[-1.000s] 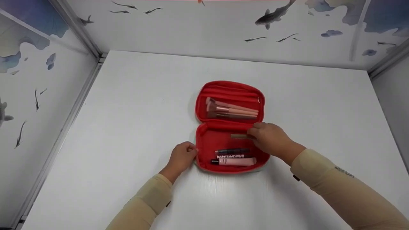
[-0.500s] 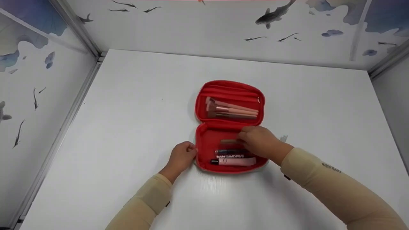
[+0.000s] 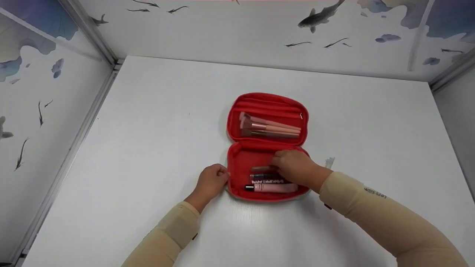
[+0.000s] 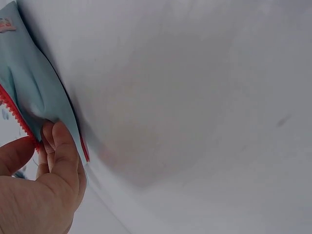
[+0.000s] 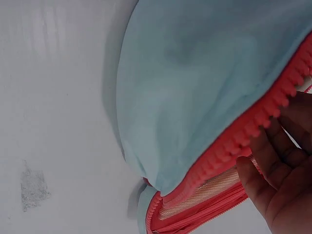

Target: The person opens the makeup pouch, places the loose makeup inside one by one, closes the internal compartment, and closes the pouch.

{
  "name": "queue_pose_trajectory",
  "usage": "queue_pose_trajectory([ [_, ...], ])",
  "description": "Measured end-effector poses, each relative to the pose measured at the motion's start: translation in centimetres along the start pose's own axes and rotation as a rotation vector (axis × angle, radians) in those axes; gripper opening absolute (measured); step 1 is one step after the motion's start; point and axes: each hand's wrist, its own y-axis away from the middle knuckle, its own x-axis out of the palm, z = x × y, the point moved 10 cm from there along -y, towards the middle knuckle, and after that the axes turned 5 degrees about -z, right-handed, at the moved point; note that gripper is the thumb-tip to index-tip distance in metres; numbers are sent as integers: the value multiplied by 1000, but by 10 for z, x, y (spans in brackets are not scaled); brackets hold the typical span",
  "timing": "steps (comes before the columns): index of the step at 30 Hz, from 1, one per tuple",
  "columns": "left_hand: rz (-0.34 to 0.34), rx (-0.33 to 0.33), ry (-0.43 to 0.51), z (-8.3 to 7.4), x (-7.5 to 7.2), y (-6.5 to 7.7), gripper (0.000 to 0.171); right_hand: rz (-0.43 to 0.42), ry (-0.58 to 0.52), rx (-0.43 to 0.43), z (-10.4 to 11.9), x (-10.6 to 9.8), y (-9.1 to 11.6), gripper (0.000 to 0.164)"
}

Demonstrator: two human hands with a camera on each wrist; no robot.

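An unzipped makeup bag point(image 3: 237, 157) with red lining lies flat on the table, its pale blue outside point(image 4: 36, 73) showing in the left wrist view. My left hand point(image 3: 210, 182) pinches the bag's left zipper edge between thumb and fingers. Inside the bag's near half, my right hand point(image 3: 297, 167) holds a slim brown stick point(image 3: 259, 169), whose right end is hidden by the fingers. Just below it lie a dark slim tube point(image 3: 261, 177), a spotted tube point(image 3: 266, 181) and a pink squeeze tube point(image 3: 274, 188) with a black cap.
Several makeup brushes point(image 3: 272, 128) sit in the bag's far half, which lies folded back. The white table point(image 3: 159, 118) carries a grey smudge point(image 3: 329, 162) right of the bag. Printed panels point(image 3: 230, 33) border the table at the back and left.
My right hand has moved left and nearer to me, bringing the slim brown stick down beside the dark tube. The left hand stays on the bag's edge.
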Motion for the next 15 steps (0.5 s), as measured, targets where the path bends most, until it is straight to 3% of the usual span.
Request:
queue_pose_trajectory([
  [10, -7, 12, 5, -1, -1, -1, 9, 61, -14, 36, -6, 10, -2, 19],
  [15, -1, 34, 10, -3, -1, 0, 9, 69, -24, 12, -3, 12, -3, 14],
])
